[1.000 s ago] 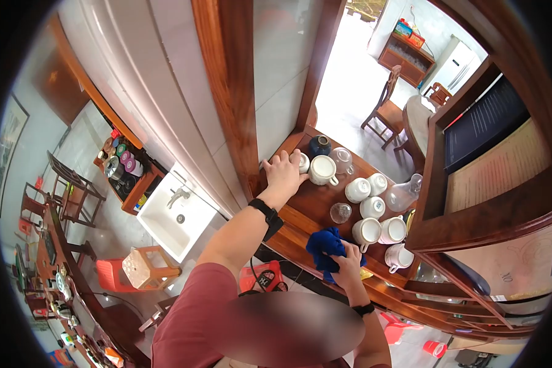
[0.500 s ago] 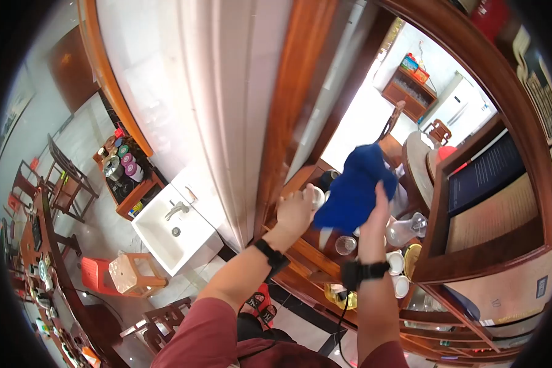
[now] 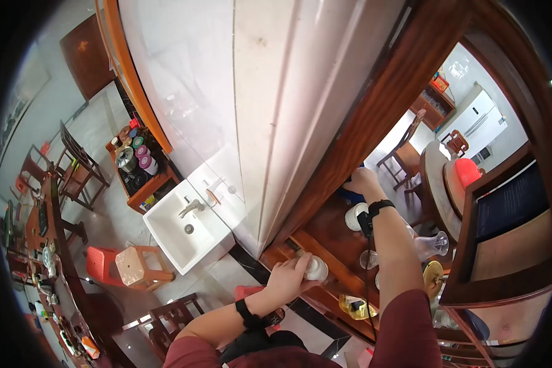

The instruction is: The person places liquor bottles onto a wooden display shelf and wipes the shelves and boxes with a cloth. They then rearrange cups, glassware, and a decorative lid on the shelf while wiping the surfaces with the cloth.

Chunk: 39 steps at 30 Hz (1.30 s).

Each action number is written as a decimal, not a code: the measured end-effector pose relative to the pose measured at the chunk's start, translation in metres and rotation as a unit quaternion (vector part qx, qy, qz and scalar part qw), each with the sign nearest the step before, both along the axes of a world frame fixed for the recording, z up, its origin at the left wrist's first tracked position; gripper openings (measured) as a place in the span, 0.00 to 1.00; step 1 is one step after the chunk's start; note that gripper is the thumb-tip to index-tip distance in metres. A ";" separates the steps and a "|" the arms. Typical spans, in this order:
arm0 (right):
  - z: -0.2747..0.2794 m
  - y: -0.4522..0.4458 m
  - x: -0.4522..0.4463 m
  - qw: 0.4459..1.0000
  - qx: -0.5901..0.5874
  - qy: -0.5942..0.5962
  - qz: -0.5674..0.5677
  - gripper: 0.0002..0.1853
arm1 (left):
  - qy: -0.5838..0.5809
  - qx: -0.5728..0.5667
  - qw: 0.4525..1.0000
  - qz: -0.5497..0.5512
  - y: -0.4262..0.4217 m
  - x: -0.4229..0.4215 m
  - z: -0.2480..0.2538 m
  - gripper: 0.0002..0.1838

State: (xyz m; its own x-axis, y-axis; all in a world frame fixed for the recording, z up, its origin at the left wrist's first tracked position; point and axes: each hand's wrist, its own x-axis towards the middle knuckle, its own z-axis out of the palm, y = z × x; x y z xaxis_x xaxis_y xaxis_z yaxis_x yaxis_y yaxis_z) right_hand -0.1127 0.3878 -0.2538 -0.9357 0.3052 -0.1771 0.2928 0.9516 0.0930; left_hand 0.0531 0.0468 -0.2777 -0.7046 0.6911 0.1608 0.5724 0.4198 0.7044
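My left hand (image 3: pixel 286 281) is closed around a small white round container (image 3: pixel 316 268), held over the front edge of the wooden shelf (image 3: pixel 328 230). Farther in, my right hand (image 3: pixel 364 183) presses a bunched blue cloth (image 3: pixel 351 196) at the far end of the shelf beside the wooden post. Only small parts of the cloth show; my hand and the post cover the rest. Just below my right wrist stands a white jar (image 3: pixel 354 217). A clear glass (image 3: pixel 368 259) and a glass vase-like vessel (image 3: pixel 432 245) are near my right forearm.
A gold round object (image 3: pixel 433 277) and a gold-coloured packet (image 3: pixel 357 308) lie by the lower shelves. The wooden post (image 3: pixel 374 122) rises between the shelf and the white wall. To the left are a white sink (image 3: pixel 187 228) and plastic stools (image 3: pixel 140 268). Beyond the opening stands a round table (image 3: pixel 438 184).
The blue cloth, spread out in front of me before, is now bunched under my right hand deeper on the shelf. My left hand has drawn back toward me with the white container.
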 end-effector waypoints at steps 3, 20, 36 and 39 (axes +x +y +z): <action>-0.001 -0.003 0.009 0.990 0.093 -0.013 0.110 0.16 | -0.013 0.012 1.000 -0.010 0.000 -0.003 -0.007 0.41; -0.011 -0.053 0.043 0.952 -0.010 0.092 0.293 0.08 | -0.076 0.061 0.995 -0.028 0.021 -0.012 -0.020 0.40; -0.001 -0.101 0.109 0.899 0.020 0.068 0.433 0.13 | -0.113 0.052 0.992 0.032 -0.012 0.003 -0.037 0.40; 0.008 -0.112 0.116 0.893 0.026 0.007 0.449 0.13 | -0.139 0.024 0.989 0.033 -0.016 0.005 -0.034 0.39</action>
State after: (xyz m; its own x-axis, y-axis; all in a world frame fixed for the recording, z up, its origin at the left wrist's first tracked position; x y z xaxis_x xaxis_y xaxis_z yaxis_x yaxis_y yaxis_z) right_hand 0.0033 0.2758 -0.2461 -0.8097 -0.5612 -0.1714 -0.5843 0.7983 0.1464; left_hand 0.0576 0.0307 -0.3114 -0.7692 0.6389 -0.0145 0.3257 0.4114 0.8513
